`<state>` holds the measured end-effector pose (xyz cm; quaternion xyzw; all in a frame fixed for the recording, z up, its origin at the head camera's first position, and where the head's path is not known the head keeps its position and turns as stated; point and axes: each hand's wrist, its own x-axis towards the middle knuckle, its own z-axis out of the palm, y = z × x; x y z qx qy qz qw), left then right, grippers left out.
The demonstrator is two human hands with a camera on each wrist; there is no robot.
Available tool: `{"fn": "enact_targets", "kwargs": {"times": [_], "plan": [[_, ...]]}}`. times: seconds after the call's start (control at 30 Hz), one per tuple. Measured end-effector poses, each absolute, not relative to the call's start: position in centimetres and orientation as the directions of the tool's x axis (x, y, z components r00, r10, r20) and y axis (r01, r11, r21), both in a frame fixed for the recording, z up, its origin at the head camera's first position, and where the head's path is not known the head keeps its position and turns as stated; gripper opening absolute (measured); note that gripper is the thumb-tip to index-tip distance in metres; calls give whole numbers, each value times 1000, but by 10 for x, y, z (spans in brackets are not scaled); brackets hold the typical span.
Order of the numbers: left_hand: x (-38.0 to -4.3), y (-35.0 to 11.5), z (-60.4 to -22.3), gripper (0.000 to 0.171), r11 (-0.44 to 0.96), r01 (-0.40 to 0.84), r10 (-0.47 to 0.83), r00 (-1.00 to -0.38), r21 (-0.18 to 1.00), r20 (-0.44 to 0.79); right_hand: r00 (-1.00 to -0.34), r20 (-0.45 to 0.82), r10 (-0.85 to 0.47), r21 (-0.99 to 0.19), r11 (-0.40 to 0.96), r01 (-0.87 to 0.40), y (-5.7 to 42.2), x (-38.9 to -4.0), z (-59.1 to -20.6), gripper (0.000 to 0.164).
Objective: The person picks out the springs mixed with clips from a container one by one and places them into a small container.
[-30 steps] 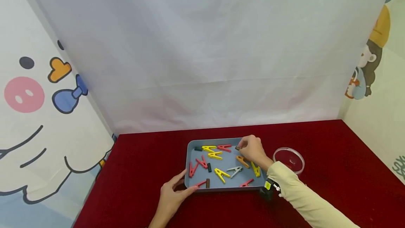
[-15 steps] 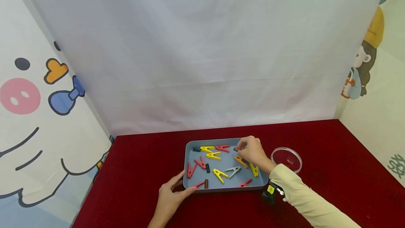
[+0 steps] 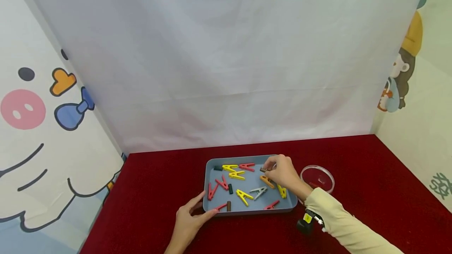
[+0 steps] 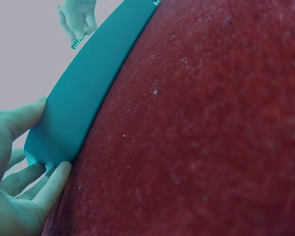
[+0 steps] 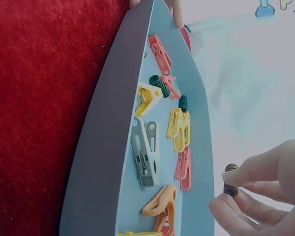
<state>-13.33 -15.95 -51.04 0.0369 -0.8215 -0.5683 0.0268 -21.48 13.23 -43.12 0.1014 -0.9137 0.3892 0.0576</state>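
A shallow blue-grey tray (image 3: 254, 179) holds red, yellow, grey and orange plastic clothespins, such as the grey clothespin (image 5: 146, 155), with several small coil springs among them. My left hand (image 3: 187, 222) grips the tray's near left corner between thumb and fingers. Over the tray's back right part, my right hand (image 3: 284, 173) pinches a small dark brown coil spring (image 5: 230, 180) between thumb and fingertips. A dark green spring (image 5: 183, 103) lies by a yellow clothespin (image 5: 179, 129). Near the tray's front wall stands a brown spring (image 3: 228, 206) beside a red clothespin.
A round clear dish (image 3: 316, 166) sits right of the tray, partly behind my right forearm, with something small and reddish inside. Dark red cloth (image 3: 159, 183) covers the table. A white curtain (image 3: 226, 69) hangs along the back.
The head view shifts slightly. My right hand keeps the spring pinched over the back right of the tray and comes a little nearer. The left hand stays at the corner.
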Motion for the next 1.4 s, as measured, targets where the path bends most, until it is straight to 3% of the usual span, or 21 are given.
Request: {"fn": "enact_targets", "kwargs": {"times": [0.47,1.4], "plan": [[-132,-158,-509,69,353,-36,-97,-995,935,-1,-973,166,-158,-714,661,-229,134,-206,-421,8],[-133,-159,-509,69,350,-47,-108,-994,936,-10,-936,242,-257,-691,631,-352,145,-181,-411,11]]}}
